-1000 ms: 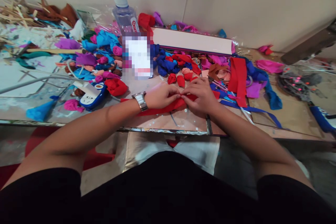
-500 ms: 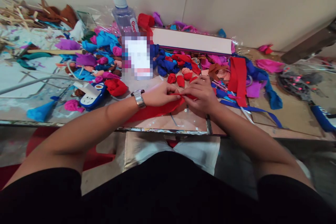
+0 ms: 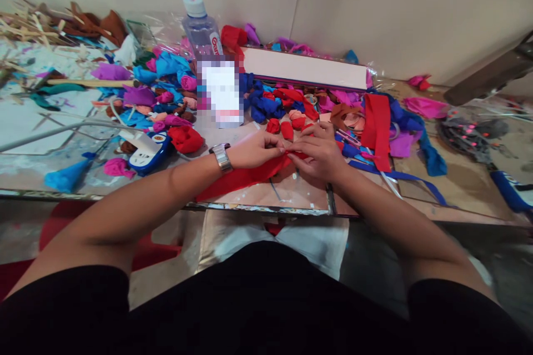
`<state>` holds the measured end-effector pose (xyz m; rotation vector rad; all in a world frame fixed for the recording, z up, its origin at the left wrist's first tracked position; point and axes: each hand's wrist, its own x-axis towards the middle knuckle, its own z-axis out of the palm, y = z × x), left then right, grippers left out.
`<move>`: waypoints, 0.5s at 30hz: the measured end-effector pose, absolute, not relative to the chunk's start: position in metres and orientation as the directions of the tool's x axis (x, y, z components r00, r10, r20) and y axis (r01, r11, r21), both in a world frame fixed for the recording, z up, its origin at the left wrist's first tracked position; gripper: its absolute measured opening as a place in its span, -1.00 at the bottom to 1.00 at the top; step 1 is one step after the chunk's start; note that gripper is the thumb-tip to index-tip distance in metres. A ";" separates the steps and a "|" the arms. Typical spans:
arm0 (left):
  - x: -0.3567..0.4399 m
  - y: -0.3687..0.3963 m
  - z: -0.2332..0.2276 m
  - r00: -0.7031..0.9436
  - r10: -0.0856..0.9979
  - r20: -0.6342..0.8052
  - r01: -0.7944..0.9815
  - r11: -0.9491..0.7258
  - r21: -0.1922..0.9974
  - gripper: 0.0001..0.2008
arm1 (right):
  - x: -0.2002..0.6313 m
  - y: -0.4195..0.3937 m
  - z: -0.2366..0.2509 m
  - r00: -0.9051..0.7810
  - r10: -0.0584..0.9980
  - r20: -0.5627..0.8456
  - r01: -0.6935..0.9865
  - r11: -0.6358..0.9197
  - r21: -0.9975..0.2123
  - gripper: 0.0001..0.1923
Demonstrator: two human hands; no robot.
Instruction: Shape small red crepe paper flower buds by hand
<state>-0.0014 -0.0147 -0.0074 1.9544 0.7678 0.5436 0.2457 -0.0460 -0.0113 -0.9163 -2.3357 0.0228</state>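
A long red strip, crepe paper or thin cloth (image 3: 245, 179), runs from between my hands down to the left, across the table's front edge. My left hand (image 3: 259, 150), with a metal watch (image 3: 221, 157) at the wrist, pinches the strip's upper edge between thumb and fingers. Close against it, my right hand (image 3: 318, 150) is closed on the strip's other end, its fingers bent; the exact grip is partly hidden. Just beyond the fingertips lie small rolled red pieces (image 3: 286, 130). A wider red strip (image 3: 377, 130) hangs over the pile to the right.
A water bottle (image 3: 202, 30) stands at the back behind a blurred white item (image 3: 222, 91). Crumpled coloured pieces (image 3: 141, 94) cover the left. A blue-and-white power socket (image 3: 147, 155) with a grey cable sits near the front. A long pale box (image 3: 306, 68) lies by the wall.
Both hands stay close together on the red strip, with only slight finger movement. The whole view has shifted a little.
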 end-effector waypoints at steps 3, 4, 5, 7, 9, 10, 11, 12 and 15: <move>-0.001 -0.016 -0.007 0.701 0.709 0.072 0.311 -0.395 0.865 -0.62 | 0.245 -0.046 -0.012 -0.555 0.630 0.543 0.621 0.748 -0.233 -0.88; 0.000 -0.017 -0.007 0.700 0.710 0.079 0.315 -0.406 0.858 -0.63 | 0.245 -0.045 -0.012 -0.555 0.630 0.544 0.624 0.747 -0.229 -0.88; 0.000 -0.018 -0.006 0.699 0.710 0.089 0.318 -0.420 0.850 -0.63 | 0.245 -0.045 -0.012 -0.557 0.626 0.546 0.624 0.749 -0.222 -0.88; 0.000 -0.022 -0.004 0.691 0.712 0.125 0.330 -0.465 0.822 -0.65 | 0.244 -0.045 -0.013 -0.564 0.613 0.553 0.620 0.757 -0.207 -0.89; 0.001 -0.028 -0.001 0.675 0.716 0.178 0.365 -0.534 0.763 -0.69 | 0.243 -0.045 -0.012 -0.569 0.612 0.549 0.620 0.758 -0.203 -0.89; 0.001 -0.030 0.000 0.666 0.718 0.203 0.394 -0.570 0.721 -0.70 | 0.243 -0.045 -0.012 -0.567 0.620 0.542 0.624 0.753 -0.207 -0.89; 0.001 -0.033 0.001 0.662 0.716 0.223 0.425 -0.603 0.675 -0.72 | 0.242 -0.046 -0.012 -0.563 0.633 0.532 0.631 0.744 -0.218 -0.89; 0.001 -0.034 0.001 0.657 0.715 0.239 0.457 -0.630 0.628 -0.72 | 0.242 -0.047 -0.012 -0.558 0.651 0.515 0.638 0.733 -0.235 -0.90; 0.001 -0.037 -0.001 0.659 0.696 0.285 0.539 -0.702 0.466 -0.74 | 0.240 -0.048 -0.012 -0.560 0.682 0.470 0.632 0.719 -0.291 -0.91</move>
